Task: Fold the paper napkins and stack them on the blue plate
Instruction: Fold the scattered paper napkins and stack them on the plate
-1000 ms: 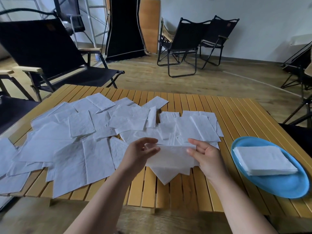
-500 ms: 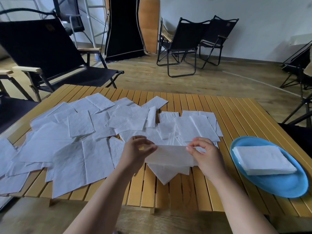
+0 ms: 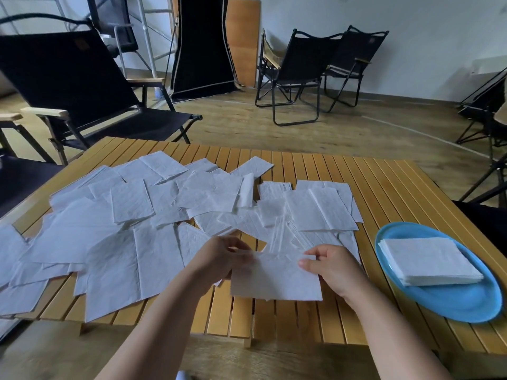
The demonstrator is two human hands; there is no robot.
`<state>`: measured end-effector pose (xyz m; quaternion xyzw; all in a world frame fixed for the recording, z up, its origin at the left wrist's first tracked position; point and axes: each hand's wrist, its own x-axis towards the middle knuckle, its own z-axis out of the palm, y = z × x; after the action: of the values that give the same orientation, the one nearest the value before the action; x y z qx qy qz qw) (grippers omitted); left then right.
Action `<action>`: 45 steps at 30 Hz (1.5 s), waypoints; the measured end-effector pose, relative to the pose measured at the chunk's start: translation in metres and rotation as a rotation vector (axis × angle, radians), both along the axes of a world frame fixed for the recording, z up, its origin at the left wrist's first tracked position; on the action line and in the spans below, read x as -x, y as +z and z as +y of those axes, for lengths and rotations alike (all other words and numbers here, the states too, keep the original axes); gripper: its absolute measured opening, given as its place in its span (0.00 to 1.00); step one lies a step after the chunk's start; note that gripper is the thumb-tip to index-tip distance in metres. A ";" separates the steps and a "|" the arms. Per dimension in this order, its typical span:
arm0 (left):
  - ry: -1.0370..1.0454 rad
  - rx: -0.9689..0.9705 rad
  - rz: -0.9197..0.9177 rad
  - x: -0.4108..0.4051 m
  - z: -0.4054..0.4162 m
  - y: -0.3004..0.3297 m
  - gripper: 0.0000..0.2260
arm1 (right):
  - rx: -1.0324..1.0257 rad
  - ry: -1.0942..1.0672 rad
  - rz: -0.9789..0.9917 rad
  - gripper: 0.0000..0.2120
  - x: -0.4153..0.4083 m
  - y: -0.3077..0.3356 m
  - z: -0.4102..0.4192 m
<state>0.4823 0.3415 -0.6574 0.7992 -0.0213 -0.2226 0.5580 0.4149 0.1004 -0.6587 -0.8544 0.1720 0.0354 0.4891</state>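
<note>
While a folded napkin (image 3: 277, 278) is lying at the near edge of the desk (image 3: 397, 193), the left hand (image 3: 222, 259) is pinching its upper left corner between thumb and curled fingers, and the right hand (image 3: 330, 266) is pinching its upper right corner the same way. Behind and to the left, loose napkins (image 3: 131, 223) are sprawling in overlapping layers across the wooden slats. To the right, near the desk's corner, a blue plate (image 3: 463, 303) is carrying a neat stack of folded napkins (image 3: 428, 261). Beyond the desk, black folding chairs (image 3: 307, 67) are standing on the wooden floor (image 3: 274, 133)
</note>
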 end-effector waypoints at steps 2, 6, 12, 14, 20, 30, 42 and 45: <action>-0.080 -0.100 0.030 -0.001 0.004 -0.002 0.03 | 0.072 0.047 0.088 0.06 0.003 0.001 -0.004; -0.135 -0.183 0.005 -0.002 0.005 -0.009 0.03 | 0.210 0.080 0.164 0.09 0.005 0.002 -0.004; -0.138 -0.332 -0.078 -0.007 0.006 -0.017 0.04 | 0.355 0.016 0.165 0.13 0.001 -0.002 0.000; -0.111 -0.385 -0.135 -0.008 0.006 -0.018 0.05 | 0.385 -0.072 0.089 0.13 0.000 0.000 -0.002; 0.011 -0.433 -0.264 -0.009 0.003 -0.016 0.04 | 0.496 -0.170 -0.048 0.19 -0.004 -0.010 -0.012; -0.001 -0.432 -0.278 -0.006 0.000 -0.014 0.05 | 0.447 -0.151 -0.012 0.19 -0.004 -0.014 -0.020; -0.011 -0.368 -0.269 -0.005 -0.001 -0.015 0.05 | 0.423 -0.267 -0.186 0.13 -0.006 -0.009 -0.017; 0.039 -0.182 -0.152 -0.003 -0.004 -0.010 0.08 | 0.350 -0.239 -0.252 0.12 -0.006 -0.005 -0.013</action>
<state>0.4858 0.3379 -0.6673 0.8614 -0.0277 -0.1513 0.4841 0.4210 0.0874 -0.6635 -0.8974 0.2130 -0.1601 0.3518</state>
